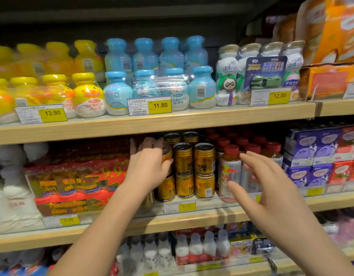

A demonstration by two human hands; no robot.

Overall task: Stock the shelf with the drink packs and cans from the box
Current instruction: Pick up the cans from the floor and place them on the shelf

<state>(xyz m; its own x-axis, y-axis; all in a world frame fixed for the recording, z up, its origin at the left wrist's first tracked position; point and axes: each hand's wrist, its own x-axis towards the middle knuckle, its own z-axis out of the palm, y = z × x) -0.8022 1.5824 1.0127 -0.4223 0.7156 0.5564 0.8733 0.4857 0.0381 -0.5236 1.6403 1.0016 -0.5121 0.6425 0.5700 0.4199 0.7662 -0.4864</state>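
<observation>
Gold drink cans [194,170] stand stacked two high on the middle shelf [192,218]. My left hand [147,166] is wrapped around the upper gold can [167,154] at the left end of the stack, thumb on its front. My right hand [271,188] hovers open in front of the red-capped silver bottles [230,172], fingers spread, touching nothing. A red shrink-wrapped drink pack [72,182] sits just left of the cans. No box is in view.
The upper shelf [152,124] holds yellow, blue and white bottle packs behind price tags. Purple and red cartons [319,156] fill the middle shelf's right end. White bottles [194,248] line the lower shelf. Orange boxes [331,56] stand at top right.
</observation>
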